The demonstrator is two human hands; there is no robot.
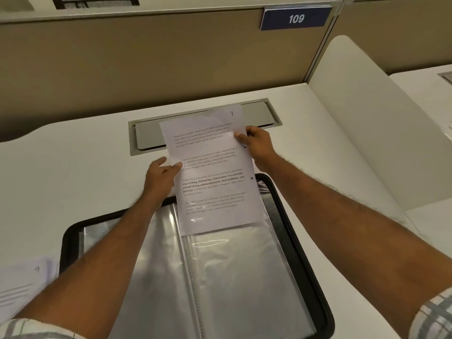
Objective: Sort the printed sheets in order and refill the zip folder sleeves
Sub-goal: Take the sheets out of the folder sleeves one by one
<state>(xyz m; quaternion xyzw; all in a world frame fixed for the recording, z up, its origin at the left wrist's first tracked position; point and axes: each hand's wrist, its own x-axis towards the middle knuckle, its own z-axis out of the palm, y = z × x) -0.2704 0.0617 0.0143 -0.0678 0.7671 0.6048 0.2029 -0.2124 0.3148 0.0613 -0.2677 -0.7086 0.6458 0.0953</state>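
Watching the head cam from my end: both hands are on one printed sheet (210, 167) in the middle of the frame. The left hand (161, 177) pinches its left edge about halfway up, and the right hand (259, 145) pinches the right edge nearer the top. The sheet has a handwritten 7 in its top corner. Its lower end looks tucked into the mouth of the right-hand clear sleeve (244, 277) of the zip folder (68, 245), which lies open on the white desk (73, 172) across the lower centre. The upper part of the sheet sticks out over a grey hatch (149, 135) set in the desk. At lower left there's another sheet (22, 287) marked 9, and at upper right a blue sign (296, 18) reading 109.
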